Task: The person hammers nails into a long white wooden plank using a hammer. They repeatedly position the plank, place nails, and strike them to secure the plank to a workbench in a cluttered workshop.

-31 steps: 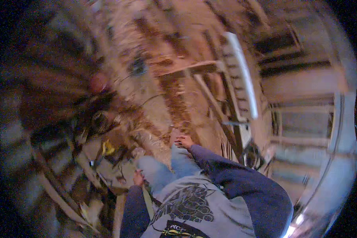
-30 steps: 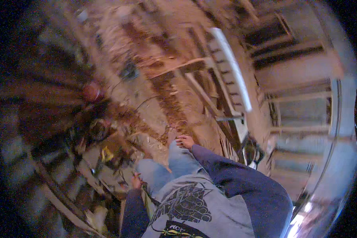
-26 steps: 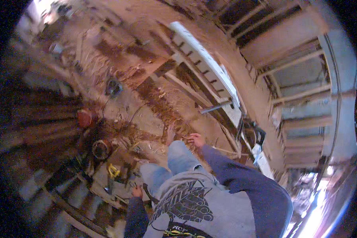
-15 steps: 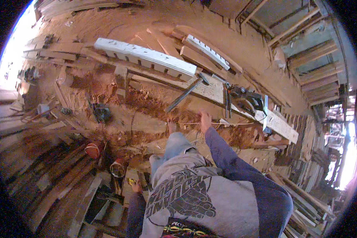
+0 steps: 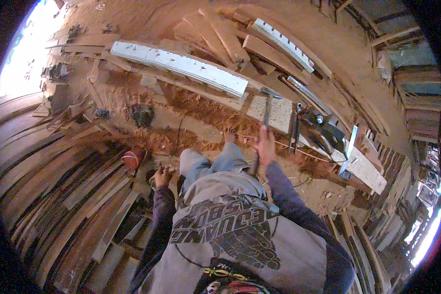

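Observation:
My right hand [image 5: 265, 148] is wrapped round the handle of a hammer [image 5: 266, 111]. The hammer's metal head lies over the pale plank [image 5: 280, 115], and the handle's end sticks out below my fist toward my body. Off to the left, beyond my knee, my left hand [image 5: 162, 176] hovers with its fingers apart and nothing visible in them. A long white notched beam [image 5: 181, 66] rests along the bench, left of the hammer head. Right of the hammer, a dark tool with black handles [image 5: 323, 128] sits on the plank beside a metal square [image 5: 348, 149].
A second white notched piece [image 5: 284, 45] lies among loose boards [image 5: 220, 34] at the back. Stacked wooden strips [image 5: 83, 201] cover the left side, near a red bucket [image 5: 131, 159]. A bare foot [image 5: 229, 135] rests on the sawdust-covered ground. More boards [image 5: 360, 245] lie at right.
My right hand has taken hold of the hammer, whose handle has swung toward me. My left hand has moved forward, and the yellow item at it is out of sight. The view has shifted.

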The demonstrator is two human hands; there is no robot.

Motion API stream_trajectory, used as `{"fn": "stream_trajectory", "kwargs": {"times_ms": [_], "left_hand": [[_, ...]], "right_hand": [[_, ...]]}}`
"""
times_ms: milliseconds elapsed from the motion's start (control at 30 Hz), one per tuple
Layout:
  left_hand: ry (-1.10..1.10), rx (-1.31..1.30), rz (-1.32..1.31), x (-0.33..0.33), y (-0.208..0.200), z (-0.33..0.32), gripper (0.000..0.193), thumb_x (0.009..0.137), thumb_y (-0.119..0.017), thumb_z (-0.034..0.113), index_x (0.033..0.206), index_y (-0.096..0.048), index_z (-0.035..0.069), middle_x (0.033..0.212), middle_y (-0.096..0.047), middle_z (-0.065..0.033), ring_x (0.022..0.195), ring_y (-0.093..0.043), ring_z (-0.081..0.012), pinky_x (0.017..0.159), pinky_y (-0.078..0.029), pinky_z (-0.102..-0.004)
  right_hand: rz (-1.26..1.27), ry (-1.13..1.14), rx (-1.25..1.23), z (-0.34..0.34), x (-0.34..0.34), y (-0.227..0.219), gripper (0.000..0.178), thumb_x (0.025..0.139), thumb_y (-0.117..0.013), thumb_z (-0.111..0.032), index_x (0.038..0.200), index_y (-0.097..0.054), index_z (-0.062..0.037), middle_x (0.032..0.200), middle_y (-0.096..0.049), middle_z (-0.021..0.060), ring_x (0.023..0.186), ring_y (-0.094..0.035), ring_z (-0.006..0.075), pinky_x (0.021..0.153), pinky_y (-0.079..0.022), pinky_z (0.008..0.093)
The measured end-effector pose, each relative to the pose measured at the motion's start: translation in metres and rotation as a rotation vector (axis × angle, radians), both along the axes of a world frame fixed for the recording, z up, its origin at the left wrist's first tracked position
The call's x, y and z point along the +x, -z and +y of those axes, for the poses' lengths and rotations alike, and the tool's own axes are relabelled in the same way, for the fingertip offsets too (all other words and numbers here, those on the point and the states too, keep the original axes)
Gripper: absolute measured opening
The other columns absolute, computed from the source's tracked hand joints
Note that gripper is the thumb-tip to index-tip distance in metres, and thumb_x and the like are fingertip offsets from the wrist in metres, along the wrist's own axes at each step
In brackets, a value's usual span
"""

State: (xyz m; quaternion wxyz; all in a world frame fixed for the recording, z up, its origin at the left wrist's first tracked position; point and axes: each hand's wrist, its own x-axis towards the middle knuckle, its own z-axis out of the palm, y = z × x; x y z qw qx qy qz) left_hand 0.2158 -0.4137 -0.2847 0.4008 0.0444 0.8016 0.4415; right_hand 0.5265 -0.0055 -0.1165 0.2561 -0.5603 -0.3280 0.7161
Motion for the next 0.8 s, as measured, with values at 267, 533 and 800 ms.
{"fn": "stream_trajectory", "kwargs": {"times_ms": [267,533,800], "left_hand": [[0.346,0.179,0.046,-0.017,0.047,-0.035,0.032,0.087,-0.066,0.028,0.104,-0.069,0.002,0.095,-0.070,-0.0076,0.089,-0.065,-0.0235,0.081,-0.051,-0.0342],[0.337,-0.429,0.195,-0.124,0.031,0.068,0.045,0.088,-0.066,0.039,0.105,-0.067,-0.003,0.094,-0.069,-0.0235,0.090,-0.068,-0.0321,0.078,-0.051,-0.0416],[-0.265,0.106,0.376,-0.309,-0.039,0.251,0.043,0.085,-0.072,0.032,0.110,-0.065,-0.002,0.103,-0.068,-0.0114,0.090,-0.061,-0.0254,0.086,-0.047,-0.0398]], "right_hand": [[-0.700,-0.613,0.633,0.062,0.049,-0.078,0.055,0.100,-0.046,-0.048,0.122,-0.059,0.0007,0.067,-0.061,0.0080,0.053,-0.057,0.0177,0.051,-0.047,0.0320],[-0.684,-0.828,0.572,0.105,-0.036,-0.127,0.049,0.099,-0.049,-0.041,0.126,-0.057,-0.0003,0.099,-0.069,0.0234,0.094,-0.067,0.0365,0.084,-0.051,0.0415],[-0.624,-0.970,0.674,0.105,-0.239,-0.133,0.049,0.097,-0.048,-0.046,0.119,-0.063,-0.0052,0.108,-0.067,0.0231,0.099,-0.064,0.0427,0.088,-0.051,0.0469]]}}
